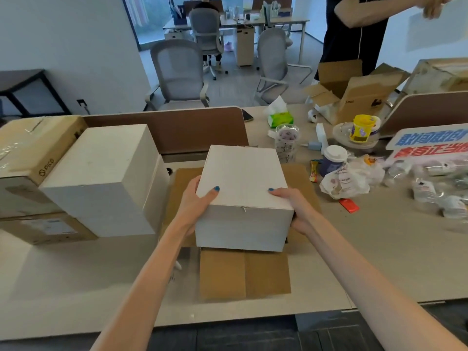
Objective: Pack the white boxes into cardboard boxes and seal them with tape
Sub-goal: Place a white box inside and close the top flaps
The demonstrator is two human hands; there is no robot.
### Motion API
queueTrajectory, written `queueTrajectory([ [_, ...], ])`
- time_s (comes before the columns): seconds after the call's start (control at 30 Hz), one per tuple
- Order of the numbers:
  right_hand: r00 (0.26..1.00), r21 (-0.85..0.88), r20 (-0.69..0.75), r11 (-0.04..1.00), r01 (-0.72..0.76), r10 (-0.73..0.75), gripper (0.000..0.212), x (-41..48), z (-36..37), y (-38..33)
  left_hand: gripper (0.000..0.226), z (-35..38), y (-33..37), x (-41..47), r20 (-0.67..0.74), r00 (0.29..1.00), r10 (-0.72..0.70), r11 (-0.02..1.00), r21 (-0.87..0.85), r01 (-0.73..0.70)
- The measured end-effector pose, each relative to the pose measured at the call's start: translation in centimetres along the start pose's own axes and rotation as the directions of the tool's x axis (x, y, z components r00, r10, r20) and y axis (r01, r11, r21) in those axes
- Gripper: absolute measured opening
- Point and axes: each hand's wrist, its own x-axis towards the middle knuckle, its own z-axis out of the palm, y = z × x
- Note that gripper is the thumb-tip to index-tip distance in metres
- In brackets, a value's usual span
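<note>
Gripping item: left hand (200, 198) and right hand (291, 206), one on each side of a single white box (243, 198), each with the thumb laid on the top face near the front corner and the fingers wrapped round the side wall, mostly hidden. Held item: closed and level, its long axis running straight away from the person, centred between the two forearms so that neither hand is nearer. Receiving item: an open cardboard box (244, 274) directly beneath, with the near flap folded flat toward the person and side flaps showing to left and right of the white box. The opening itself is covered, so whether the base has already entered cannot be told. Judged requirement: a straight descent with the long axis kept in line with the opening, since the fit looks close. Further stock: larger white boxes (101, 178) stacked just to the left, touching a left flap, with sealed brown cartons (33, 153) beyond them. Surroundings on the desk (379, 236): a paper cup (334, 158), a green tissue pack (281, 119) and plastic bags to the right. No tape roll can be made out for certain.
</note>
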Motion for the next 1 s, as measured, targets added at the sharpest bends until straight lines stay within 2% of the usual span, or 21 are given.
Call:
queueTrajectory([
  [0.2,1.000,-0.008,0.015,1.000,-0.025,0.025,0.030,2.8,-0.4,-0.8,0.059,0.3,-0.7,1.8,-0.008,0.999,-0.045,0.998,-0.037,0.045],
  [0.37,1.000,-0.107,0.025,0.994,-0.001,0.004,0.041,5.0,-1.1,-0.7,0.061,0.8,-1.9,3.1,-0.015,0.999,-0.045,0.999,-0.007,0.045],
  [0.47,1.000,-0.182,0.015,0.983,0.005,-0.002,0.058,6.1,-2.2,0.3,0.063,1.2,-2.9,3.4,-0.005,0.999,-0.043,0.999,0.002,0.043],
  [0.6,0.999,-0.291,-0.004,0.955,0.051,-0.054,0.061,7.1,-3.1,2.0,0.066,1.7,-4.7,3.2,0.020,0.998,-0.065,0.995,0.081,0.063],
  [0.7,0.994,-0.442,0.028,0.890,0.111,-0.110,0.066,7.8,-3.1,3.4,0.070,1.6,-6.0,3.2,0.054,0.995,-0.088,0.983,0.166,0.078],
  [0.77,0.993,-0.545,-0.027,0.835,0.083,-0.116,0.075,8.1,-2.9,4.3,0.076,1.6,-6.7,3.1,0.098,0.991,-0.088,0.965,0.257,0.060],
  [0.83,0.983,-0.683,-0.069,0.726,0.080,-0.173,0.077,8.4,-2.5,5.2,0.080,2.0,-7.2,3.1,0.134,0.987,-0.093,0.936,0.348,0.041],
  [0.93,0.979,-0.804,-0.078,0.592,0.049,-0.186,0.107,8.5,-1.7,6.0,0.078,2.9,-7.7,3.1,0.185,0.978,-0.097,0.897,0.442,0.006],
  [1.0,0.987,-0.839,-0.074,0.544,0.014,-0.140,0.113,8.2,-1.2,6.8,0.074,3.3,-8.5,2.9,0.217,0.969,-0.121,0.873,0.488,0.000],
])
